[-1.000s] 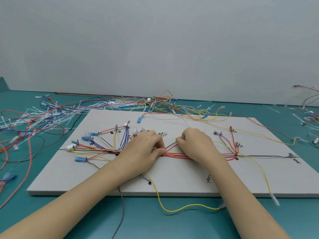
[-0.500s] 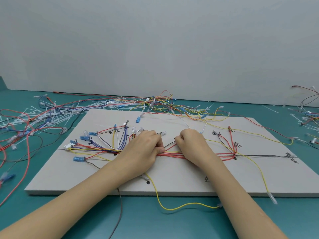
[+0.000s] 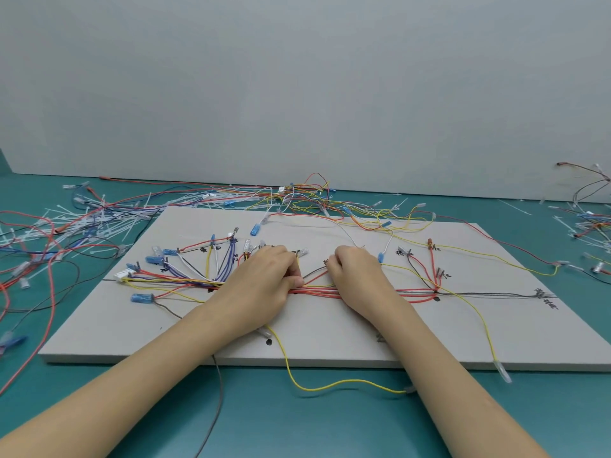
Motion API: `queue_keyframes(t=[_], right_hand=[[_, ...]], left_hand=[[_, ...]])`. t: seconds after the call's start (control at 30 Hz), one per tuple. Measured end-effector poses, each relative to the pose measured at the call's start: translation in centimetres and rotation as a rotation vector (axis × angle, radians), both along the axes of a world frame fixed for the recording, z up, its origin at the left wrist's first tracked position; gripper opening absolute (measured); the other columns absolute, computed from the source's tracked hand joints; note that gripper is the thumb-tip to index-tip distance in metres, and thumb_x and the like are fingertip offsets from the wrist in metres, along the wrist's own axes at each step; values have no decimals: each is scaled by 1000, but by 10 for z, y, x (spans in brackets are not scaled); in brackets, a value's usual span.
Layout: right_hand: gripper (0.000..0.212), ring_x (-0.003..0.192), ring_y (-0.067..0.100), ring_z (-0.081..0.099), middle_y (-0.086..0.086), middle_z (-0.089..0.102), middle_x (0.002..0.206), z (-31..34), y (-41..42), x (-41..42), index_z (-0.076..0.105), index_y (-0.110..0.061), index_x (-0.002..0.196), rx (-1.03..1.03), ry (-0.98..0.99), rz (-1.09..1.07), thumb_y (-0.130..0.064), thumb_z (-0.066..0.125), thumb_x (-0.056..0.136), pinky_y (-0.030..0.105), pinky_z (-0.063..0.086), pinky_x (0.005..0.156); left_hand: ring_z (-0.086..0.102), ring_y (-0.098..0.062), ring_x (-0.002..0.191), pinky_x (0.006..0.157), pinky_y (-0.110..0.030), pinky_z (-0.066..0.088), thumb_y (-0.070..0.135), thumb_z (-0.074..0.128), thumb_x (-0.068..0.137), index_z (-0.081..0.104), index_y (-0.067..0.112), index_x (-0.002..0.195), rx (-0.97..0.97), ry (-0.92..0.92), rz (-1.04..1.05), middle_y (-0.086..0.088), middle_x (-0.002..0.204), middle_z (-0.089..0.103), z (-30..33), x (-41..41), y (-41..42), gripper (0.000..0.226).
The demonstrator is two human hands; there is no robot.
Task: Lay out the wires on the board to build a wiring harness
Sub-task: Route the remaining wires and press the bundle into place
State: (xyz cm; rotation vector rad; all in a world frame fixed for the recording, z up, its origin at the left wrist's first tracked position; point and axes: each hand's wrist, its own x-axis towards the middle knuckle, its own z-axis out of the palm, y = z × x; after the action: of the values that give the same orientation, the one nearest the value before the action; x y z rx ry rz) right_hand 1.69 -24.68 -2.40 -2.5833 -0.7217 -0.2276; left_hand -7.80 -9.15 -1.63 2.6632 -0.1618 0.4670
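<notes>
Left hand [image 3: 264,285] and right hand [image 3: 358,276], fingers curled, pinch the red wire bundle [image 3: 317,290] at the centre of the grey board [image 3: 330,328] on the teal bench [image 3: 330,424]. Handwritten black marks [image 3: 545,297] at three o'clock are illegible; both hands hide the grips' details.

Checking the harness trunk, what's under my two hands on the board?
A bundle of red wires runs under the left hand and right hand on the board. How the fingers grip them is hidden.
</notes>
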Motion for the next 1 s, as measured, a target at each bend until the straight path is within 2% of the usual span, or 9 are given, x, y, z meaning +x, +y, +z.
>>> queue_keyframes(t=[0.2, 0.3, 0.4, 0.53, 0.73, 0.8, 0.9, 1.0], right_hand=[[37, 77, 32, 43, 21, 60, 88, -1, 8, 6, 30, -14, 63, -18, -9, 3, -17, 37, 100, 36, 23, 63], [37, 77, 31, 42, 20, 60, 88, 0, 14, 10, 31, -14, 64, -20, 1, 21, -17, 36, 100, 35, 23, 63], [38, 83, 35, 49, 21, 60, 87, 0, 17, 13, 29, -14, 63, -14, 19, 33, -17, 37, 99, 36, 24, 64], [38, 87, 36, 51, 22, 60, 90, 2, 24, 16, 29, -15, 62, -28, 41, 41, -17, 37, 99, 35, 22, 64], [38, 84, 34, 49, 18, 55, 84, 6, 29, 17, 29, -15, 63, -72, 42, 29, -18, 35, 100, 34, 23, 65], [36, 88, 33, 51, 10, 50, 80, 8, 29, 16, 33, -15, 64, -101, 41, 7, -20, 34, 100, 35, 27, 69], [35, 86, 31, 51, 2, 49, 76, 14, 26, 16, 42, -15, 69, -129, 81, -14, -28, 35, 100, 41, 32, 86], [38, 79, 27, 50, -2, 51, 69, 17, 14, 22, 47, -17, 68, -16, 156, -16, -38, 40, 99, 42, 32, 92]], left_hand=[[44, -13, 86, 77, -24, 31, 21, 59, 93, 54, 20, 83, 1, -15, 31, 6, 87, 53, -2, 5, 5, 11], [46, -14, 87, 77, -24, 31, 20, 60, 93, 55, 19, 83, -12, -23, 45, 5, 86, 54, -3, 8, 10, 11], [47, -15, 86, 76, -25, 32, 20, 61, 92, 58, 16, 84, -21, -31, 57, 3, 86, 54, -5, 12, 14, 10], [49, -17, 87, 81, -30, 38, 19, 62, 92, 57, 18, 83, -29, -20, 61, 3, 86, 56, -5, 15, 19, 10], [49, -16, 86, 81, -31, 40, 19, 62, 91, 57, 20, 81, -59, -19, 70, 4, 85, 56, -4, 18, 24, 12], [49, -15, 86, 81, -30, 40, 19, 63, 91, 57, 20, 81, -72, -23, 64, 4, 85, 56, -5, 18, 25, 11], [49, -14, 85, 79, -27, 38, 22, 64, 91, 58, 22, 81, -72, -31, 55, 6, 84, 56, -6, 17, 26, 11], [49, -14, 85, 78, -28, 39, 24, 64, 91, 58, 22, 82, -77, -35, 52, 6, 85, 56, -8, 18, 27, 11]])
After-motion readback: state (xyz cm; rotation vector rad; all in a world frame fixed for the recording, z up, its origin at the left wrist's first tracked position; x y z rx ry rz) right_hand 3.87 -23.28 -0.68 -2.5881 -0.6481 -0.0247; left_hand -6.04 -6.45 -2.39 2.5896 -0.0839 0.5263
